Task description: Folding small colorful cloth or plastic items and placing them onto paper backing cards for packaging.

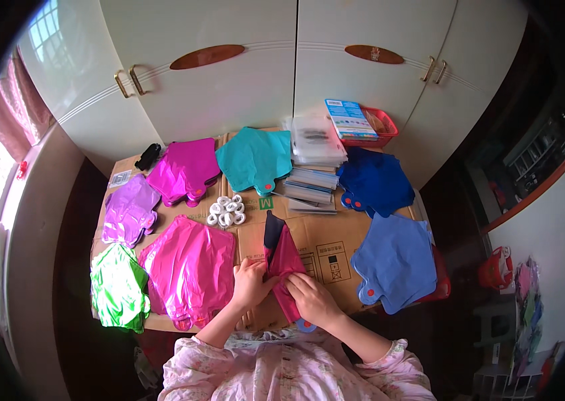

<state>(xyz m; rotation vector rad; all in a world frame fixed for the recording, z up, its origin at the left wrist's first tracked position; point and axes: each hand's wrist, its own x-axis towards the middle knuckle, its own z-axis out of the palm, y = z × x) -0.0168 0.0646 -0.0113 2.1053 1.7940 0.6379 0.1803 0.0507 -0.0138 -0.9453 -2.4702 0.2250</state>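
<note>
While the long, narrow fold of magenta film with a dark navy upper flap (288, 246) lay on the brown printed cardboard (329, 234), near its front edge, its narrow end pointed to twelve o'clock. The left hand (250, 281), between eight and nine o'clock from the fold's middle, appeared to pinch its edge between thumb and fingertips. The right hand (310, 297), at five o'clock, had its fingers laid over the film; whether its hidden thumb gripped from beneath, I could not tell.

The likeliest trouble was a crooked crease: the film looked thin and slick, so its layers might have slid apart if the two hands pulled unevenly. The navy flap, its upper part untouched, might have sprung loose once pressure eased.

At nine o'clock, the glossy hot-pink stack of film sheets (192, 267) sat just beside the left hand, where a sideways sweep could have dragged its top sheets askew. Toward half past ten, the cluster of small white rolls (227, 211) could have scattered if bumped. At three o'clock, the matte pale-blue stack of film sheets (397, 257) overhung the cardboard's edge, so a knock might have sent some over.
</note>
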